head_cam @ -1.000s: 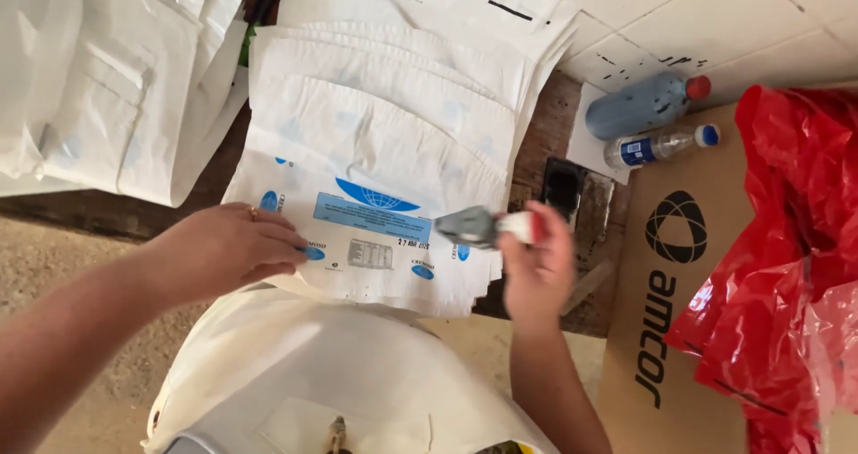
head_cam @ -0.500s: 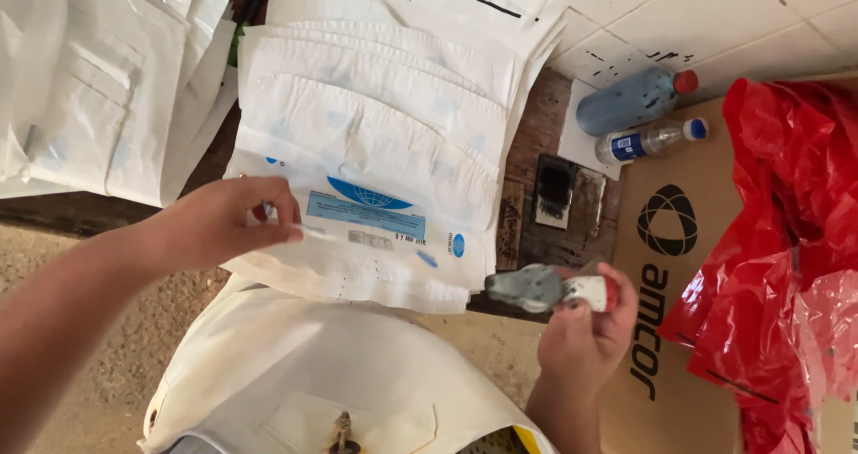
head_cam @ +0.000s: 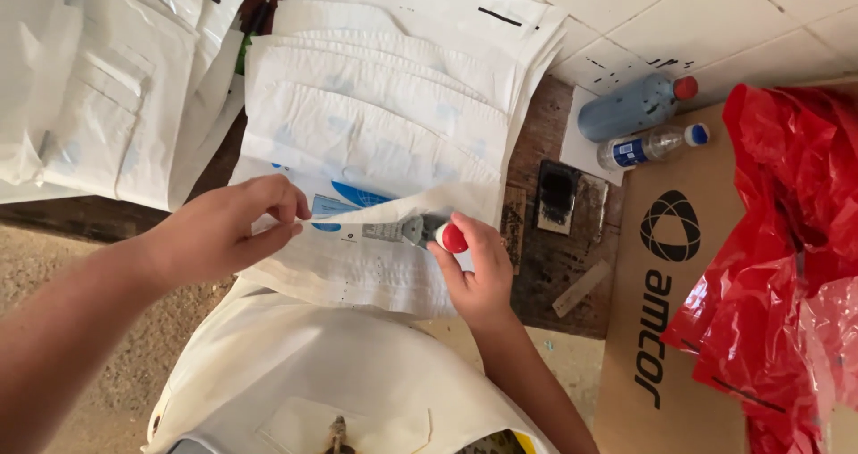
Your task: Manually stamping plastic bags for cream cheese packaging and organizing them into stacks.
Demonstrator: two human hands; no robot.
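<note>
Left hand [head_cam: 223,231]: fingers pinch top bag [head_cam: 357,239] edge, lifted.
Right hand [head_cam: 478,271]: fingers grip stamp [head_cam: 429,232], under flap.
Tip: press square, hold flap clear.

matt white woven-plastic sacks [head_cam: 375,123] on rough dark wood table [head_cam: 554,266]; glossy crinkled red plastic sheet [head_cam: 786,239].

- The left hand [head_cam: 219,231] pinches up the edge of a white printed paper bag [head_cam: 375,163] on the dark wooden counter [head_cam: 554,257].
- The right hand [head_cam: 478,271] presses a grey, red-capped stamp [head_cam: 436,233] beneath the raised flap.
- A black ink pad [head_cam: 556,195] lies just beside.
</note>
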